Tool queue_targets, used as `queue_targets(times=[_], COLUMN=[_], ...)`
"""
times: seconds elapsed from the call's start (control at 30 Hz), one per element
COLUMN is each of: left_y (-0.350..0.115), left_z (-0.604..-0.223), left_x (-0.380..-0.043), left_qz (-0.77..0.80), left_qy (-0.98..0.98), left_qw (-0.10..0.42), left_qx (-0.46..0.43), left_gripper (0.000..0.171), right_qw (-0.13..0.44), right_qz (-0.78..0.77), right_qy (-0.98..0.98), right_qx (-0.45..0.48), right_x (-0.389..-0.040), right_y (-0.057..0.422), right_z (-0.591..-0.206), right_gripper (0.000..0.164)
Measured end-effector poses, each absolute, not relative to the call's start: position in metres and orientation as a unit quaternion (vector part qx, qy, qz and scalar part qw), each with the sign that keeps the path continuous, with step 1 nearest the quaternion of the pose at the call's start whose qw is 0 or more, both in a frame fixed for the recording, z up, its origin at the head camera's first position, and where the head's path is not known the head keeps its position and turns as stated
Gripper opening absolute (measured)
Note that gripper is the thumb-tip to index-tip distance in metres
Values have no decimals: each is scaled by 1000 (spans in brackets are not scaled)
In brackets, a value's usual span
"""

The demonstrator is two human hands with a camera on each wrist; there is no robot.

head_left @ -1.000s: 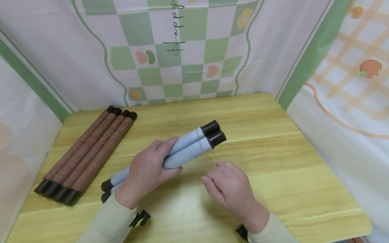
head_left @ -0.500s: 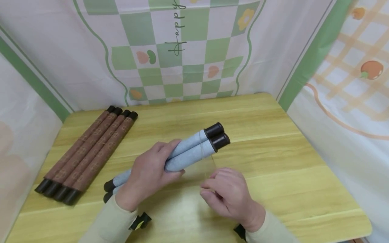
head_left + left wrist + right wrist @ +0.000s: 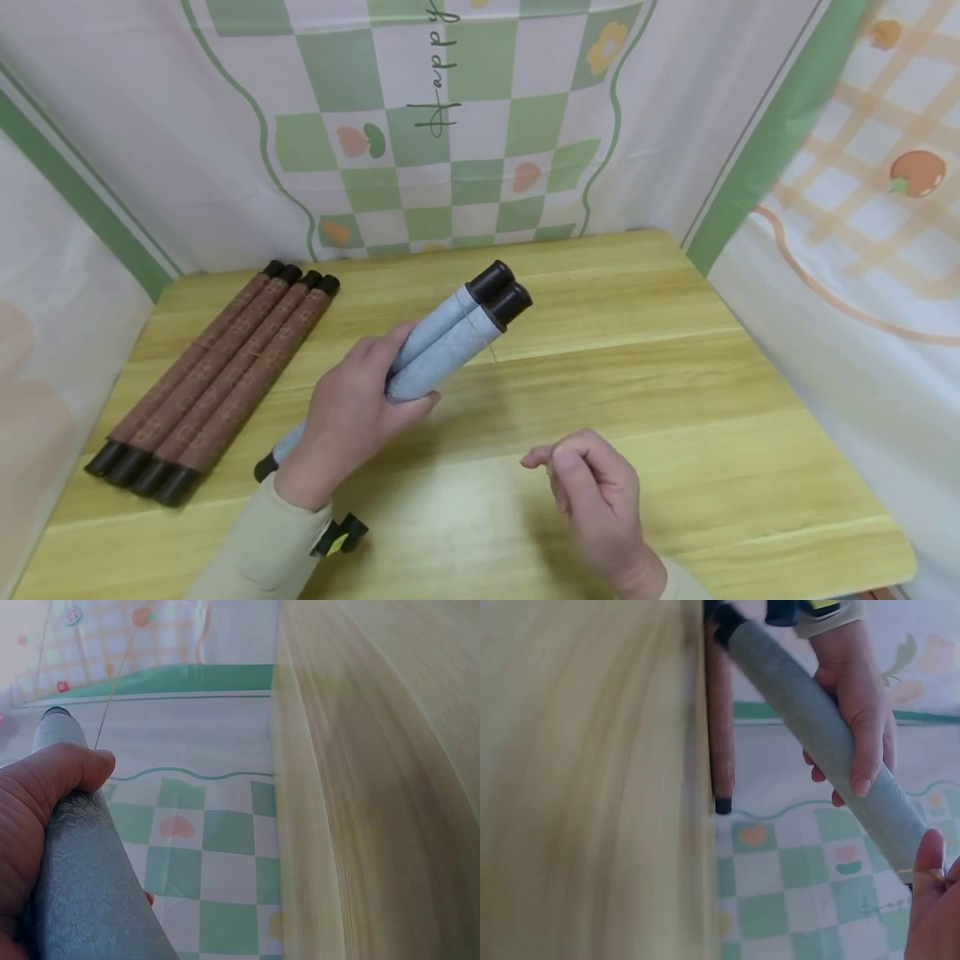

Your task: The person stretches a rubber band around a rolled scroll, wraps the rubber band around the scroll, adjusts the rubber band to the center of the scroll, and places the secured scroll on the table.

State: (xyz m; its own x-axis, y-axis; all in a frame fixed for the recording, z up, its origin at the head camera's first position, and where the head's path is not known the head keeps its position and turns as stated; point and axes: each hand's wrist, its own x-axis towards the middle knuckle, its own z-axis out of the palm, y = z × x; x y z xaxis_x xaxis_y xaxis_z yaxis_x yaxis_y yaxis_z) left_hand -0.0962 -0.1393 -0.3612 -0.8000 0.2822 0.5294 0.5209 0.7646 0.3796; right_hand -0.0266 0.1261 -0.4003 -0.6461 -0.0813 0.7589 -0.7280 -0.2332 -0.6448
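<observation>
Two rolled scrolls (image 3: 447, 354) in pale blue patterned cloth, with dark knobs at their ends, lie side by side in my left hand (image 3: 345, 417). Its fingers and thumb wrap round their middle, and the scrolls slant up to the right above the table. A thin string (image 3: 112, 694) runs off from the scrolls in the left wrist view; in the head view only a short bit shows below their upper end. To the lower right, my right hand (image 3: 596, 500) has curled fingers, its thumb and forefinger pinching the string, seen as a yellowish strand in the right wrist view.
Several brown patterned scrolls (image 3: 225, 375) with black ends lie side by side on the left of the wooden table (image 3: 675, 400). A curtain (image 3: 480, 167) with green checks hangs behind the table's far edge, and more patterned cloth hangs at both sides.
The blue scrolls and my left hand have shifted left, their upper end swinging up and away. My right hand has moved down and right, turning so its thumb shows on top.
</observation>
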Motion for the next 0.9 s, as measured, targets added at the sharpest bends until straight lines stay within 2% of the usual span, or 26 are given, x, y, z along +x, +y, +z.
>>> queue_targets(times=[0.1,0.23,0.33,0.43,0.53,0.67,0.77,0.9], left_y=[-139,-139,-139,-138,-137,-137,-137,-139], left_z=[-361,-360,-360,-361,-362,-362,-361,-360], left_x=[-95,-92,-89,-87,-84,-82,-81,-80], left_qz=[-268,-272,-272,-263,-250,-241,-243,-238], left_qy=[-905,-896,-886,-879,-872,-862,-857,-854], left_qw=[239,250,264,272,276,282,283,283], left_qx=[-228,-247,-267,-290,-318,-346,-357,-366], left_gripper=[81,81,83,84,84,82,83,82], right_qw=[119,-60,-190,-279,-314,-328,-305,-242], right_qz=[797,903,950,953,944,935,931,931], right_qy=[-518,-363,-171,-10,48,7,-62,-168], right_qx=[286,220,178,119,86,134,192,218], right_x=[-23,-26,-35,-46,-53,-58,-60,-62], right_y=[129,136,140,144,145,145,147,150], right_z=[-399,-394,-390,-383,-374,-366,-362,-358], right_gripper=[38,48,50,47,43,46,49,50])
